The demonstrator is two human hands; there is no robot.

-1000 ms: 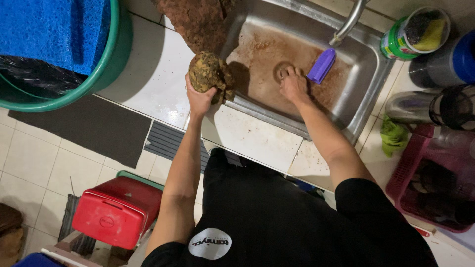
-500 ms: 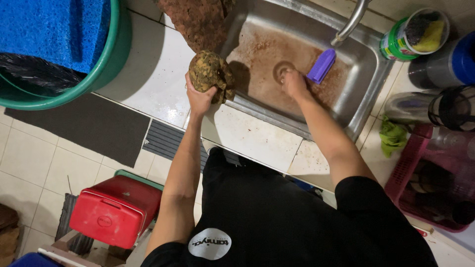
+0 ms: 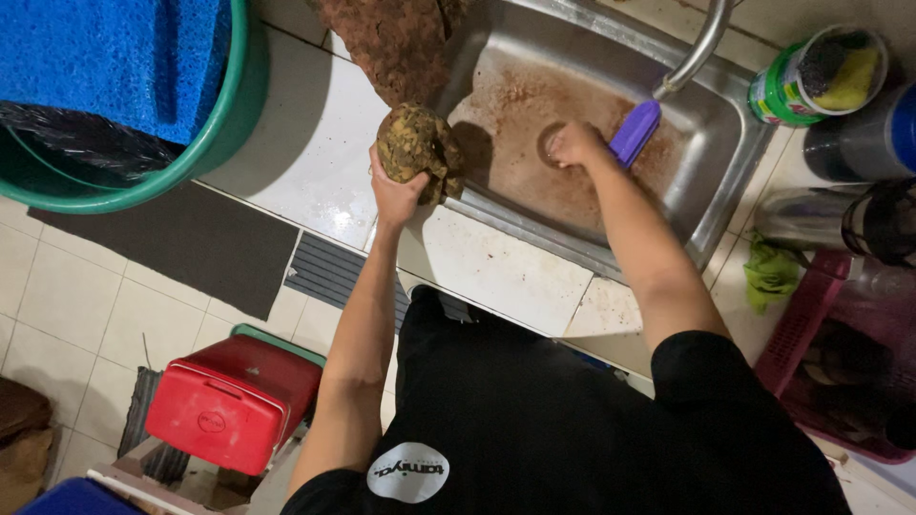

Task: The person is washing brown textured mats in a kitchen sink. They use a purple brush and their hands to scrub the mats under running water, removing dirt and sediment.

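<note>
Your L hand [image 3: 399,194] grips a dirty sponge [image 3: 417,143] at the sink [image 3: 711,181] edge; R hand [image 3: 572,143], fingers curled, holding nothing I can see, works the drain. Looks mid-scrub; next needs the brush [image 3: 634,132].

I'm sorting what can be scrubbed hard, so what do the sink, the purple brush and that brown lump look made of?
The sink looks like stainless steel: brushed grey sheen, pressed rim, brown grime on the bottom. The purple brush seems moulded plastic, smooth and evenly coloured. The brown lump in the left hand looks like a dirty, porous sponge or fibre wad, rough and mottled; I can't tell which.
</note>
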